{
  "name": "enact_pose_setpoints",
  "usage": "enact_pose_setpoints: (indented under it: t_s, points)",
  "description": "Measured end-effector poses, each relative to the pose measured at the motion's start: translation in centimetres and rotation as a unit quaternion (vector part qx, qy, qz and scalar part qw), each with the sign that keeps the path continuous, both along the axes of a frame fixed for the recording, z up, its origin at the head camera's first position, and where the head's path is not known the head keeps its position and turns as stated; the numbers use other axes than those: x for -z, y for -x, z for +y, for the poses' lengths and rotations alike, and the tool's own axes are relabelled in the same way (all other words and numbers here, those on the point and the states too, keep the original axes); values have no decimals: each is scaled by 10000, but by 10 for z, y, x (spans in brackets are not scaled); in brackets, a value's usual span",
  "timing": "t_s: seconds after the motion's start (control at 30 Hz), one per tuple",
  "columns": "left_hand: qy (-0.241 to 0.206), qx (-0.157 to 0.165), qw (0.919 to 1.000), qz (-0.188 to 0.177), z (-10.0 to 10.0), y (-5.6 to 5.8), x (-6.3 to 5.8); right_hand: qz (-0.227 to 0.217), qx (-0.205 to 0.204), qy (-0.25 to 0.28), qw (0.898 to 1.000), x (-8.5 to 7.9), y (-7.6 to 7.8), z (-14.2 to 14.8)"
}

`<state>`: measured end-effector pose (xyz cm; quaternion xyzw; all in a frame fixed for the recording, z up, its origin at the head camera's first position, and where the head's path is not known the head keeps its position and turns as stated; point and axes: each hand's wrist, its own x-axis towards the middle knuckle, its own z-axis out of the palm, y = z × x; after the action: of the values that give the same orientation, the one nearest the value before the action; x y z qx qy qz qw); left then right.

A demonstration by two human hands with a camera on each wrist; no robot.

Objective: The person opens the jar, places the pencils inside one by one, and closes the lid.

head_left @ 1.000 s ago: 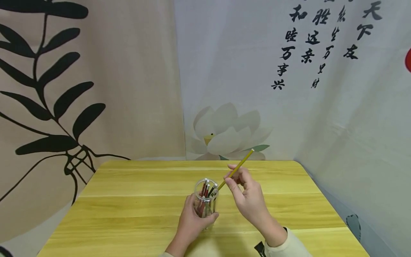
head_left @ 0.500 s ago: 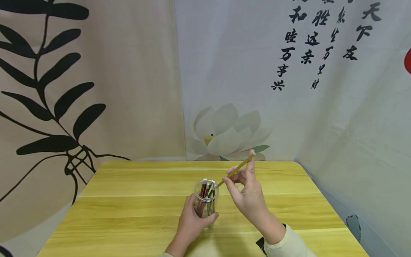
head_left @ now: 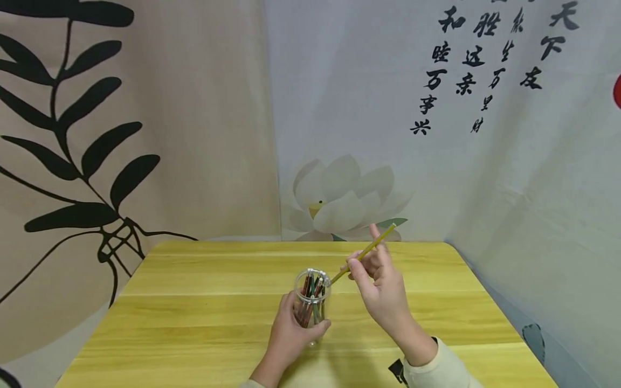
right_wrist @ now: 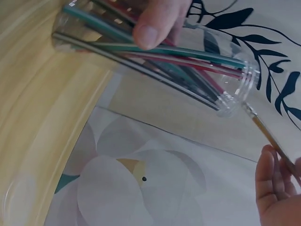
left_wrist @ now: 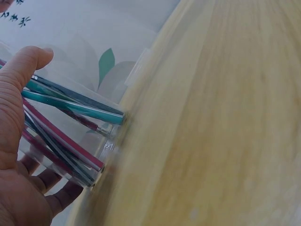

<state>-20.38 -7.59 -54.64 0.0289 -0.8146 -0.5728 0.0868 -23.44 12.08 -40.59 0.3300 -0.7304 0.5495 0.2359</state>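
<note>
My left hand [head_left: 293,331] holds a clear jar [head_left: 312,300] upright near the middle of the table, fingers on one side and thumb on the other. Several pencils [head_left: 310,288] with white-tipped ends lean inside it; in the left wrist view dark red, teal and grey pencils [left_wrist: 75,107] show through the wall. Just right of the jar, my right hand [head_left: 388,293] pinches a yellow pencil [head_left: 375,242] between thumb and fingers, with one finger raised. The pencil slants, its lower end right by the jar's rim, where the right wrist view shows a silvery tip [right_wrist: 250,109].
The jar stands on a wood-grain table [head_left: 204,302]. Behind it hangs a cloth backdrop printed with a pale lotus [head_left: 344,199], dark leaves and black writing. A small black piece [head_left: 398,371] shows beside the right sleeve [head_left: 441,369].
My right hand has shifted slightly right with the yellow pencil, and one finger has lifted off it. The pencils in the jar lean a little differently. My left hand keeps its hold.
</note>
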Motion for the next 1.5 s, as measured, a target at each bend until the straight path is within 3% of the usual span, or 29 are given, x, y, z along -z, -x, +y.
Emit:
enact_pose_setpoints:
  t_s: [0.1, 0.2, 0.6, 0.77, 0.9, 1.03, 1.17, 1.3, 1.5]
  points:
    - [52, -109, 9999, 52, 0, 2, -1, -671, -174, 349, 9970, -4, 0, 0]
    - [76, -185, 9998, 89, -1, 3, -1, -1013, -199, 580, 9930, -8, 2, 2]
    - [146, -203, 9996, 115, -1, 5, -4, -1164, 295, 1493, 9815, -13, 3, 16]
    - [104, -235, 9996, 116, -1, 4, -5, -1120, 136, 1728, 9785, -13, 2, 13]
    - [88, -275, 9995, 136, -1, 3, -4, -846, -136, 1667, 9823, -12, 2, 4]
    - [62, -210, 9997, 76, 0, 2, -2, -142, -178, 1199, 9925, -7, 1, -6]
    - [19, -120, 9999, 12, 1, 1, 0, 463, -245, 914, 9944, -6, 0, -13]
    - [20, -97, 9999, 28, 1, 1, 0, 681, -342, 836, 9936, -6, 1, -16]
    - [42, -55, 10000, 38, 0, 0, 1, 662, 7, 817, 9945, -5, 4, -12]
